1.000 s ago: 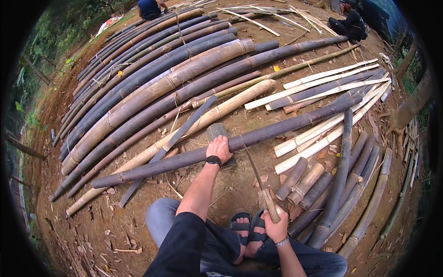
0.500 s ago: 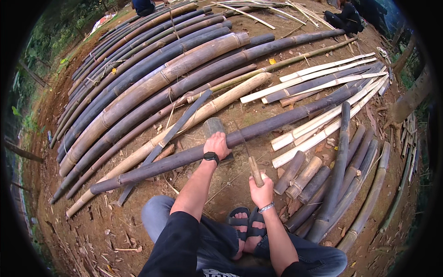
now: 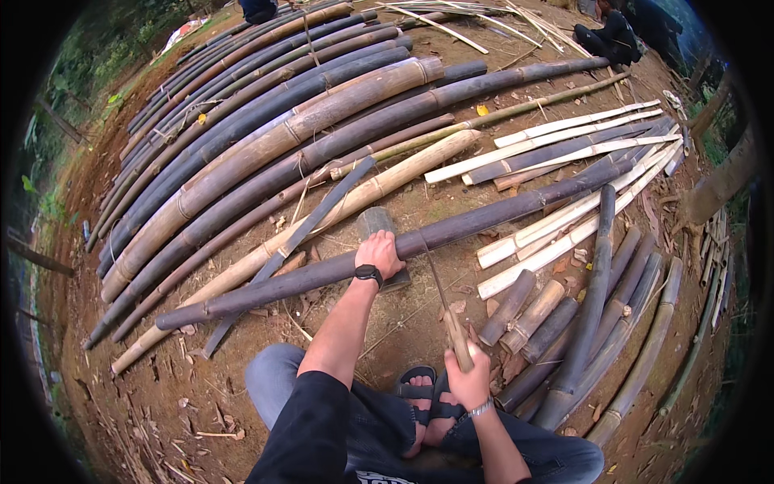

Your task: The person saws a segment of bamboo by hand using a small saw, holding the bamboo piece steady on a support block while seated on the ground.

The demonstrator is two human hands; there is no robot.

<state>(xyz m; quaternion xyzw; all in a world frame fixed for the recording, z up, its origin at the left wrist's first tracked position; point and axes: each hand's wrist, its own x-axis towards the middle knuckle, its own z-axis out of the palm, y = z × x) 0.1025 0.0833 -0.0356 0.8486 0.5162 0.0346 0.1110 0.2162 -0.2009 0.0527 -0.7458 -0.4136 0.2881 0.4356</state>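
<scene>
A long dark bamboo pole (image 3: 500,211) lies slantwise in front of me, across a short thick log piece (image 3: 374,220). My left hand (image 3: 379,252) presses down on the pole above that piece, its fingers curled over the top. Just right of it, the thin blade of a hand saw (image 3: 458,339) meets the pole's near side. My right hand (image 3: 470,377) is closed around the saw's wooden handle, low and close to my knees. How deep the blade sits cannot be made out.
Several long bamboo poles (image 3: 266,149) lie side by side at the far left. Pale split strips (image 3: 548,242) and short cut bamboo pieces (image 3: 534,316) are on the right. Near a tree trunk (image 3: 717,181) at the far right, another person (image 3: 606,39) sits.
My right hand has pulled the saw back toward me and slightly right, so more of the blade shows. My left hand stays on the bamboo pole.
</scene>
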